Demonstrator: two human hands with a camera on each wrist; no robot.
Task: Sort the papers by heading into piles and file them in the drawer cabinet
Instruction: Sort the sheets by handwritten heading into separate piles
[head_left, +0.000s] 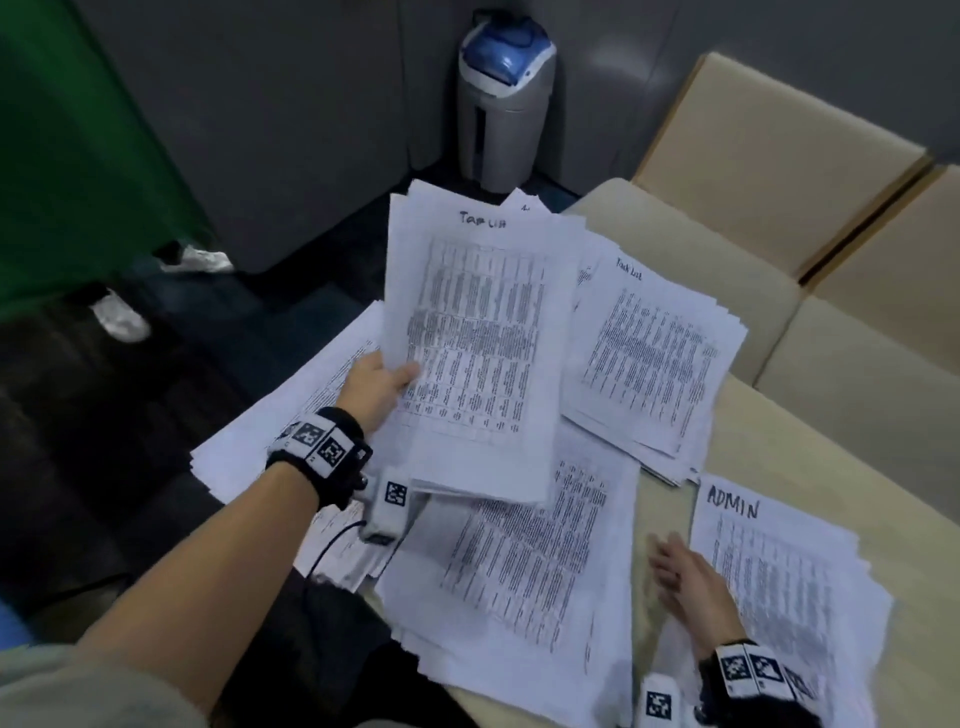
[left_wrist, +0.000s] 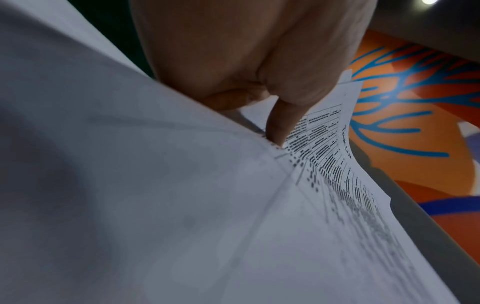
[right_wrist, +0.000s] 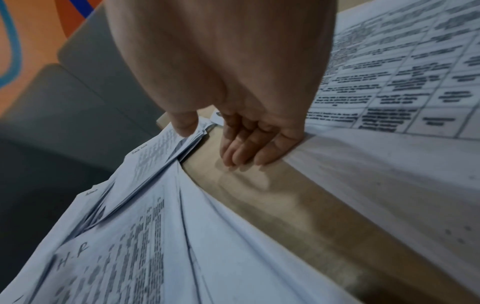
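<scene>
My left hand (head_left: 382, 382) grips a thick stack of printed sheets (head_left: 478, 343) headed "Task List" and holds it up above the table; its thumb (left_wrist: 279, 123) lies on the top sheet. A second "Task List" pile (head_left: 649, 358) lies at the back right. An "ADMIN" pile (head_left: 779, 582) lies at the front right. My right hand (head_left: 685, 577) hovers open, fingers straight, over the bare strip of table (right_wrist: 259, 195) beside the ADMIN pile (right_wrist: 389, 82). An "H.R" pile (right_wrist: 116, 257) lies in the middle (head_left: 530, 571). More sheets (head_left: 291, 415) lie under my left arm.
The beige table (head_left: 789, 447) carries all the piles, and some sheets overhang its left edge. Beige chairs (head_left: 769, 171) stand behind it at the right. A grey and blue bin (head_left: 501, 98) stands on the dark floor by the wall. No drawer cabinet shows.
</scene>
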